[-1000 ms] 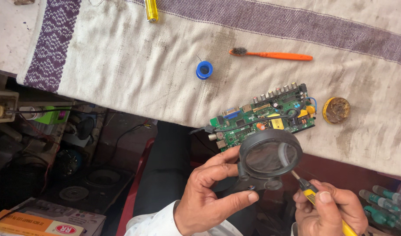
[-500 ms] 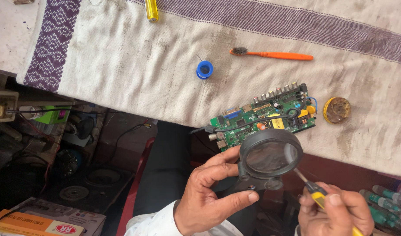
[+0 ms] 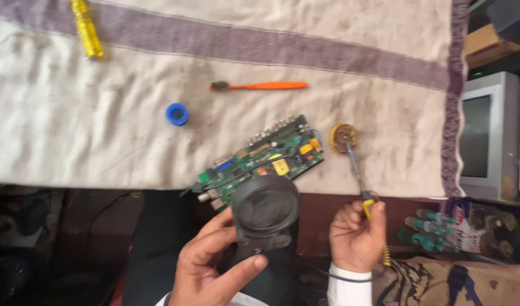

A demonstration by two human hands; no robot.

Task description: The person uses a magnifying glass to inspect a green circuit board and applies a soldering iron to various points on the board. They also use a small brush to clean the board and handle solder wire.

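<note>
Left hand (image 3: 214, 263): its grip is clamped on the handle of a round black magnifying glass (image 3: 265, 207), held over the near end of the board.
Right hand (image 3: 356, 235): its grip is closed on the yellow-handled soldering iron (image 3: 359, 175); the tip seems to touch the small round brass-coloured tin (image 3: 343, 137).
Board: green rectangular circuit board (image 3: 265, 158), tilted, lying at the near edge of the table, partly overhanging it.
Table: covered by a stained cream cloth with purple stripes (image 3: 101, 141).
Around: blue round reel (image 3: 177, 114) and orange-handled brush (image 3: 260, 86) beyond the board; yellow screwdriver handle (image 3: 85, 28) at the far left corner.
</note>
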